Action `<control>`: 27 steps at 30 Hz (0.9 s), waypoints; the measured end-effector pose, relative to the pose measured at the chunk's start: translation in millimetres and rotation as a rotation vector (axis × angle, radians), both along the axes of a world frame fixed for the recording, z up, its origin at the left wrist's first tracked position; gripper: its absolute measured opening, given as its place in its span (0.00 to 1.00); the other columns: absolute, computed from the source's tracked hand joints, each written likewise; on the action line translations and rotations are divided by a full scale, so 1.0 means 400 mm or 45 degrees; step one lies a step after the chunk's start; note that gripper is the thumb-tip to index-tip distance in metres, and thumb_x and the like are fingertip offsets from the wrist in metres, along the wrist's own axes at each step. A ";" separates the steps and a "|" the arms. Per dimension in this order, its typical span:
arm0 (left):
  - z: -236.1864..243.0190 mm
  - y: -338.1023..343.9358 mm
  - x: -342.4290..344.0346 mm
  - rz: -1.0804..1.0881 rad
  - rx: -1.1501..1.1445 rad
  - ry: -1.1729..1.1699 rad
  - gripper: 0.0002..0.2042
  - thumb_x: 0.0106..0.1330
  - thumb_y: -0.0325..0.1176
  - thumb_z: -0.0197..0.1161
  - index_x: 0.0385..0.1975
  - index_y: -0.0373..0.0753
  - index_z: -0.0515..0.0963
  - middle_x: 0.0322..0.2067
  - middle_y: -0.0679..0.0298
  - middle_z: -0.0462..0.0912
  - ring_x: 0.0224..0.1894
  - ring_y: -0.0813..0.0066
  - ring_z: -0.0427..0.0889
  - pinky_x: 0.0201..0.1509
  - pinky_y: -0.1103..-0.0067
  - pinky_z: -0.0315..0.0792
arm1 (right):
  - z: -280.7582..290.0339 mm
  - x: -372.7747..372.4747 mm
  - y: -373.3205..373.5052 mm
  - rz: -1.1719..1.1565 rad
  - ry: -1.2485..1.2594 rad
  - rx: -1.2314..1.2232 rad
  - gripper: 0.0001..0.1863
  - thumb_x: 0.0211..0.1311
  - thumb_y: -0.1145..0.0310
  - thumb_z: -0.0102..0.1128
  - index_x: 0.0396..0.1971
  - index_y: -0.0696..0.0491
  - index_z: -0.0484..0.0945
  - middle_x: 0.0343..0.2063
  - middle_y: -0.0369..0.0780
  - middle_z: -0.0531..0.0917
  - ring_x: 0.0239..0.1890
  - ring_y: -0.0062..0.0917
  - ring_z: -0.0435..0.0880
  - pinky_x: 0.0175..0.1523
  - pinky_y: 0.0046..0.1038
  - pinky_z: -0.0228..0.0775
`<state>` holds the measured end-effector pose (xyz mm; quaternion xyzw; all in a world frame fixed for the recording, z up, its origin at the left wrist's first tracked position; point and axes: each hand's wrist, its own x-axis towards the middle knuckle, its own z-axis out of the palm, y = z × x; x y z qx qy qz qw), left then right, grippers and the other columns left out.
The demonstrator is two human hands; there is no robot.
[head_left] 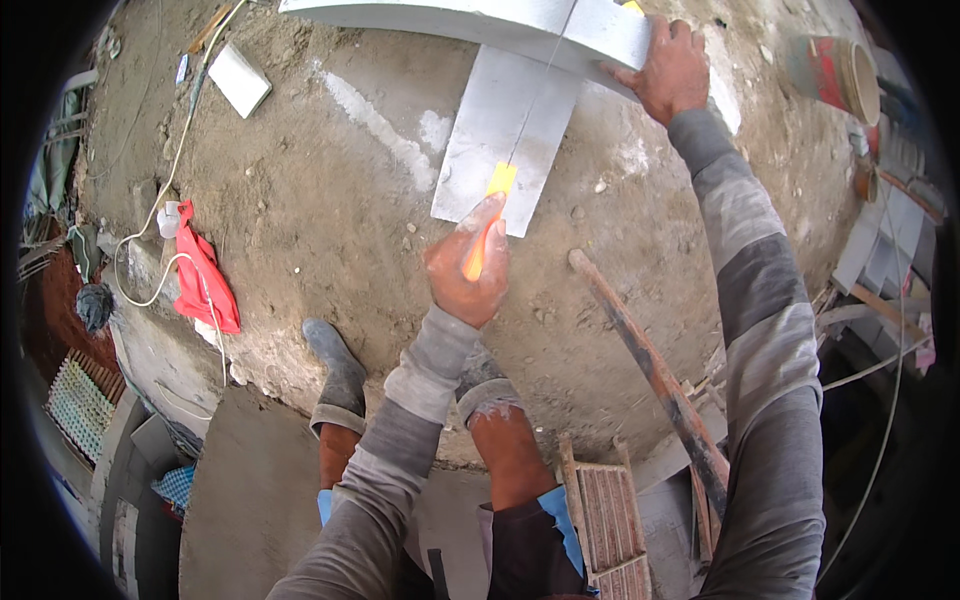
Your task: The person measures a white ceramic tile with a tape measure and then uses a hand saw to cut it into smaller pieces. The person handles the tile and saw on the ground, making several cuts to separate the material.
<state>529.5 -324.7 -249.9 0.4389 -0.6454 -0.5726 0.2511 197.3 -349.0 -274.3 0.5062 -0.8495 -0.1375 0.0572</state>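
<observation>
My left hand (pixel 468 265) is closed around the orange-yellow handle of a hand saw (pixel 502 178). The saw's thin blade shows edge-on, running away from me and over a pale grey-white block (pixel 490 18). That block lies crosswise at the top of the view, partly cut off by the frame. At its right end rests my right hand (pixel 675 70), fingers over the top and thumb on the near side, gripping it. Under it another flat pale block (pixel 500 140) points toward me. How deep the blade sits in the upper block I cannot tell.
A white block piece (pixel 240 80), a cable (pixel 185 130) and a red cloth (pixel 203 270) lie to the left. At right stand a bucket (pixel 840 78) and a long wooden pole (pixel 650 365). My boots (pixel 340 365) are near a ledge, with a wooden ladder-like frame (pixel 605 510) below.
</observation>
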 end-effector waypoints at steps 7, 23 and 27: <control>0.233 0.129 0.337 -0.122 -0.168 -0.294 0.13 0.66 0.25 0.59 0.46 0.25 0.78 0.40 0.45 0.84 0.39 0.56 0.87 0.44 0.72 0.79 | 0.019 0.022 0.011 -0.099 -0.008 0.032 0.47 0.45 0.39 0.74 0.57 0.57 0.68 0.47 0.46 0.74 0.50 0.39 0.73 0.53 0.39 0.74; 0.296 -0.023 0.628 0.036 -0.279 -0.441 0.17 0.71 0.30 0.54 0.55 0.26 0.73 0.24 0.61 0.80 0.17 0.83 0.69 0.21 0.82 0.64 | 0.028 0.220 0.102 -0.510 -0.604 0.127 0.49 0.43 0.40 0.75 0.52 0.69 0.71 0.44 0.57 0.79 0.50 0.45 0.80 0.55 0.39 0.75; 0.299 -0.060 0.652 -0.048 -0.286 -0.482 0.19 0.71 0.33 0.54 0.55 0.26 0.72 0.43 0.47 0.81 0.33 0.68 0.81 0.36 0.75 0.74 | -0.027 0.093 0.118 -0.511 -0.853 0.011 0.52 0.41 0.38 0.75 0.54 0.69 0.69 0.37 0.57 0.82 0.38 0.44 0.86 0.46 0.39 0.80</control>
